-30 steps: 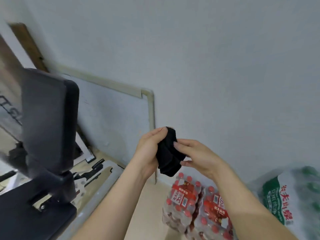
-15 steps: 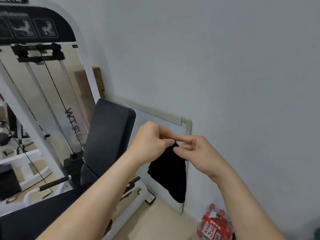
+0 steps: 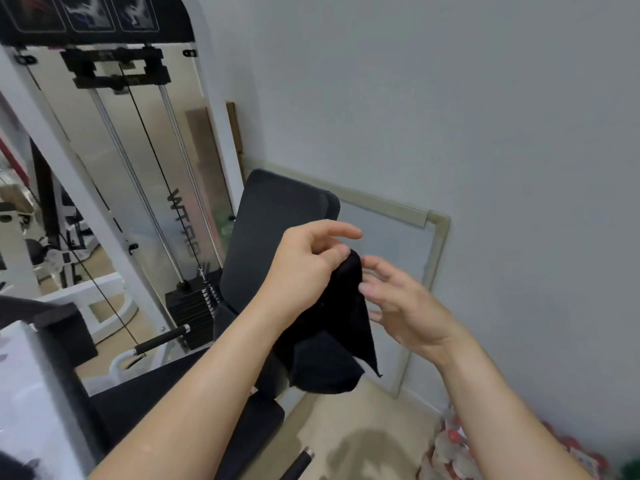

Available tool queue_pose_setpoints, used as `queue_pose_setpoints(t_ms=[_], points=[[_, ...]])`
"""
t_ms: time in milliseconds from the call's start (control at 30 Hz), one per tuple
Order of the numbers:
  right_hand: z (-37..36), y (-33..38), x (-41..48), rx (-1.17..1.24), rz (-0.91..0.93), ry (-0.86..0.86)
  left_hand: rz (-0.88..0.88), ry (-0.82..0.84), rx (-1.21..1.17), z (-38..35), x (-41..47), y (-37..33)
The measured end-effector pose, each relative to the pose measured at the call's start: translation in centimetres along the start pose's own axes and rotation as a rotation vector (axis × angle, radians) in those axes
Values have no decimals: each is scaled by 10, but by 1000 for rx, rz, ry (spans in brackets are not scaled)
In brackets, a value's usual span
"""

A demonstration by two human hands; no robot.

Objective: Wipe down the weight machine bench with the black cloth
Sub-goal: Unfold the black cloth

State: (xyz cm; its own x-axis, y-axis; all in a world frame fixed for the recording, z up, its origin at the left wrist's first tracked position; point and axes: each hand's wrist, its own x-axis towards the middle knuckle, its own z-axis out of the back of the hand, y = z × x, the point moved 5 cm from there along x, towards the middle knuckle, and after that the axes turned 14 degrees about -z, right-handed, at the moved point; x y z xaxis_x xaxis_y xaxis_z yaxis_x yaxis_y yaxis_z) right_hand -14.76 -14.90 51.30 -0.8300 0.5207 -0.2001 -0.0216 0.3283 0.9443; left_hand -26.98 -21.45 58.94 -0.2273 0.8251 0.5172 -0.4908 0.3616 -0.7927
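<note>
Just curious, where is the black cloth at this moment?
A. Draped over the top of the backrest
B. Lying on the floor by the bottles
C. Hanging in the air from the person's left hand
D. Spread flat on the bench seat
C: the black cloth hangs down from the pinching fingers of the left hand, in front of the backrest and not laid on it, while the right hand is open beside it.

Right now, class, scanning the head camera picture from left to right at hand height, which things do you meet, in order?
Steel guide rods → weight stack → black backrest pad → left hand → black cloth → right hand → framed board's right edge → bare wall.
</note>
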Motion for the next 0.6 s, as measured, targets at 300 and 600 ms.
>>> queue_pose_setpoints(t_ms=[300, 600], points=[[6, -35, 63, -478, -225, -361, 79, -296, -318, 61, 8, 56], [59, 23, 134, -21, -216, -390, 280, 345, 187, -18, 34, 150]])
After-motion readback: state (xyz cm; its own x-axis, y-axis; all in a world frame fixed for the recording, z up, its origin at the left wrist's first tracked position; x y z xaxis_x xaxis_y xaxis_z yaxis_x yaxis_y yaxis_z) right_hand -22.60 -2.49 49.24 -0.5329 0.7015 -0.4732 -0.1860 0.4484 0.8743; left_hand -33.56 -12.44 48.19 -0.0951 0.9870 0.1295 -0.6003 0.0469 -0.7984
